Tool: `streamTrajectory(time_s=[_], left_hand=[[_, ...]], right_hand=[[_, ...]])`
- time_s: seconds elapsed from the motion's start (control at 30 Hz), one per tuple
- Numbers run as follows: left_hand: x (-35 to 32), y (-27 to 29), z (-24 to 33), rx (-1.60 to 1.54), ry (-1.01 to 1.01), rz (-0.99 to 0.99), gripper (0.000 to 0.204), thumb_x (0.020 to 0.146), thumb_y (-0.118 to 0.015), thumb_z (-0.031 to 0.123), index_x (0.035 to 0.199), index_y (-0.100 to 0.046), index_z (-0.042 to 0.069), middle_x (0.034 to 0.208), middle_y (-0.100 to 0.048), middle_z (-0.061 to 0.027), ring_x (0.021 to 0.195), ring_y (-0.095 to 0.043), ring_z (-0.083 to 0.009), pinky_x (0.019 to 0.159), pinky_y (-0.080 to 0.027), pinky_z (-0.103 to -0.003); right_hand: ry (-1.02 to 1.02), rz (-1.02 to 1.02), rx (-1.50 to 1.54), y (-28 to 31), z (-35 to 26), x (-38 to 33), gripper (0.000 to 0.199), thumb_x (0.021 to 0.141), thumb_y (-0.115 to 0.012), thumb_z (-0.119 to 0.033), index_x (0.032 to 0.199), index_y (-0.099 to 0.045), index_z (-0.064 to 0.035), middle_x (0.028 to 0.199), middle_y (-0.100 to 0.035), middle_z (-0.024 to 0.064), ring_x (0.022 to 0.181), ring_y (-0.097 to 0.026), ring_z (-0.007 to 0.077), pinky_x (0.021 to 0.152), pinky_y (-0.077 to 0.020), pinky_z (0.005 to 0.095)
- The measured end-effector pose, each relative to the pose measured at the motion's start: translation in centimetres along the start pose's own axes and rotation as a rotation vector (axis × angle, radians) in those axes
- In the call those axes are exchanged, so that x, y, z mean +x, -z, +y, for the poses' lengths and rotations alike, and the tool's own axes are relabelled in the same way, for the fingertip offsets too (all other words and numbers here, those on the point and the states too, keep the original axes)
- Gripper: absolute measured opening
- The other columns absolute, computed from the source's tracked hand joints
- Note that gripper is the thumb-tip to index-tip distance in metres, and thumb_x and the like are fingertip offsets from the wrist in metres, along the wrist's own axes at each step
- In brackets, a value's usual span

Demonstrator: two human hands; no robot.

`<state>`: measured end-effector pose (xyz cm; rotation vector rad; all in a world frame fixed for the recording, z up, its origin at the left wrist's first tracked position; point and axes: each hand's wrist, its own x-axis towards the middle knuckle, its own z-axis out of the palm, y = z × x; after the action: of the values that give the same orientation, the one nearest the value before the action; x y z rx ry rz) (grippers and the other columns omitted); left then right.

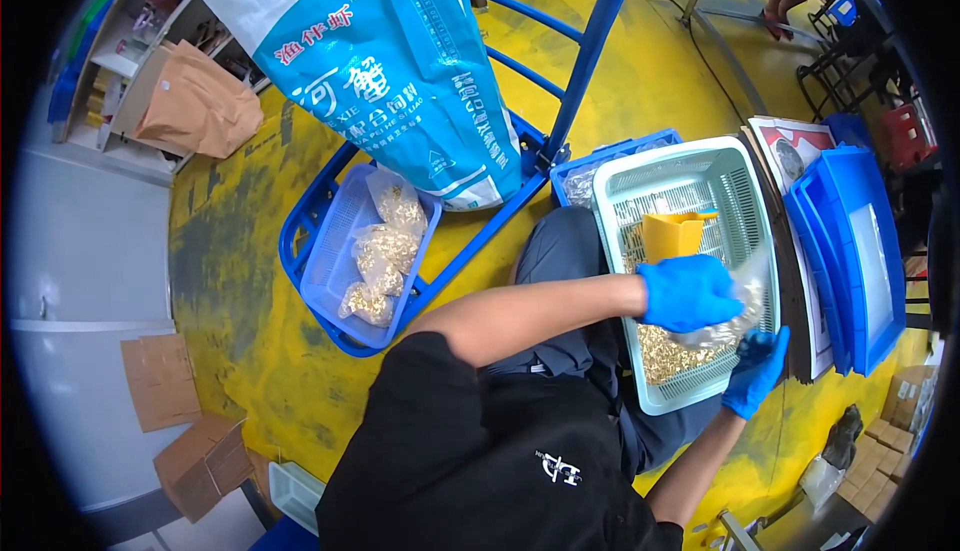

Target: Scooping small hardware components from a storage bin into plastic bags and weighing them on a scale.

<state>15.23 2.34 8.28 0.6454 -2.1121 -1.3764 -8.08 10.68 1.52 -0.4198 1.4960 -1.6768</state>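
Observation:
My left hand (690, 294), in a blue glove, is closed on a clear plastic bag (738, 323) with pale golden bits inside. My right hand (757, 373), gloved alike, has its fingers against the bag's lower edge and seems to grip it. Both hands are over the right side of a pale green slotted basket (618, 251). Loose golden bits (662, 356) cover part of the basket's bottom. A yellow scoop (672, 236) rests in the basket, just beyond my left hand. The bag's mouth is hidden or blurred.
To the left, a purple-blue basket (322, 251) with several filled clear bags (388, 246) sits on a blue trolley (570, 101). A large blue-and-white sack (400, 81) stands there too. Blue bins (860, 251) are at the right; cardboard boxes (205, 466) lie at lower left.

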Motion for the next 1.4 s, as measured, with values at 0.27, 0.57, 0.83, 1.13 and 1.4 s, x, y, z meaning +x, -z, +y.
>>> streamTrajectory(time_s=[0.27, 0.57, 0.83, 1.13, 1.4], left_hand=[[-19.2, 9.6, 3.1, -0.029, 0.569, 0.625, 0.018, 0.081, -0.059, 0.018, 0.079, -0.064, 0.001, 0.067, -0.061, -0.0057, 0.064, -0.056, -0.0113, 0.054, -0.044, -0.03], [-38.2, 20.9, -2.3, 0.5, 1.036, 0.906, 0.028, 0.082, -0.057, 0.024, 0.076, -0.061, -0.003, 0.064, -0.06, -0.0099, 0.058, -0.052, -0.014, 0.055, -0.04, -0.032], [-45.9, 24.8, -13.2, 0.753, 1.36, 0.699, 0.034, 0.081, -0.051, 0.031, 0.086, -0.061, -0.001, 0.088, -0.06, -0.0228, 0.083, -0.056, -0.0399, 0.07, -0.043, -0.044], [-47.7, 22.6, -30.6, 1.253, 1.264, 0.508, 0.018, 0.078, -0.044, 0.011, 0.081, -0.06, 0.002, 0.082, -0.061, -0.0221, 0.074, -0.059, -0.037, 0.064, -0.047, -0.045], [-43.5, 22.1, -28.0, 0.995, 1.235, 0.57, 0.019, 0.08, -0.042, 0.009, 0.081, -0.06, 0.002, 0.078, -0.06, -0.0217, 0.069, -0.058, -0.0371, 0.06, -0.045, -0.047]], right_hand=[[-0.227, -0.089, -0.077, 4.6, 5.1, 1.7, 0.037, 0.084, -0.053, -0.039, 0.064, -0.051, -0.0085, 0.057, -0.051, 0.0064, 0.049, -0.048, 0.014, 0.043, -0.0348, 0.0211], [-0.211, 0.023, -0.363, 2.7, 5.8, 1.9, 0.041, 0.083, -0.053, -0.043, 0.063, -0.052, -0.0073, 0.057, -0.054, 0.0065, 0.045, -0.048, 0.0132, 0.043, -0.0365, 0.023], [-0.235, -0.016, -0.408, 1.7, 4.6, 2.2, 0.041, 0.083, -0.054, -0.042, 0.063, -0.052, -0.0062, 0.056, -0.053, 0.0069, 0.044, -0.044, 0.0089, 0.041, -0.033, 0.0203], [-0.243, -0.125, -0.517, -0.7, 7.0, -0.3, 0.034, 0.088, -0.05, -0.033, 0.067, -0.054, -0.007, 0.058, -0.055, 0.0059, 0.043, -0.043, 0.008, 0.04, -0.0342, 0.0207], [-0.292, -0.098, -0.565, 1.6, 7.7, -0.7, 0.031, 0.088, -0.051, -0.03, 0.069, -0.054, -0.006, 0.058, -0.052, 0.0028, 0.044, -0.043, 0.007, 0.041, -0.0331, 0.0194]])
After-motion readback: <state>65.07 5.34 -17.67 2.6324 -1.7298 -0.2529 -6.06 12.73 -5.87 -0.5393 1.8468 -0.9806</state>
